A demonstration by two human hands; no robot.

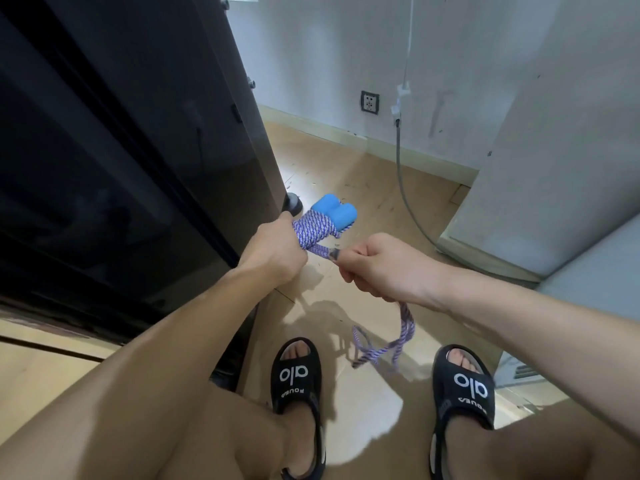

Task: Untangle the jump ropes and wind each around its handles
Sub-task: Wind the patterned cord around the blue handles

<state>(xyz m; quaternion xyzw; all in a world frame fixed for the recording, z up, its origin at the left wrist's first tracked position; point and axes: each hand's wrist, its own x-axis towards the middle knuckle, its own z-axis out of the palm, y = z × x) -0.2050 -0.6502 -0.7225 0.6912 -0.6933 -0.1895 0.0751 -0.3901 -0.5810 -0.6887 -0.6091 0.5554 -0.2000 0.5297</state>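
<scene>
Two blue jump rope handles point(335, 213) lie side by side, and my left hand point(275, 252) grips them at their lower part. Purple-and-white braided rope point(313, 230) is coiled around the handles just above my left fingers. A short taut stretch of rope runs from the coil to my right hand point(375, 266), which is closed in a fist on it. Below the right fist the loose end of the rope point(384, 344) hangs in loops above the floor between my feet. No second rope is in view.
A tall black cabinet point(121, 150) with a round foot point(292, 204) stands close on the left. A grey cable point(401, 174) runs down the white wall to the wooden floor. A pale cabinet point(554, 168) stands at right. My feet in black sandals point(298, 379) rest below.
</scene>
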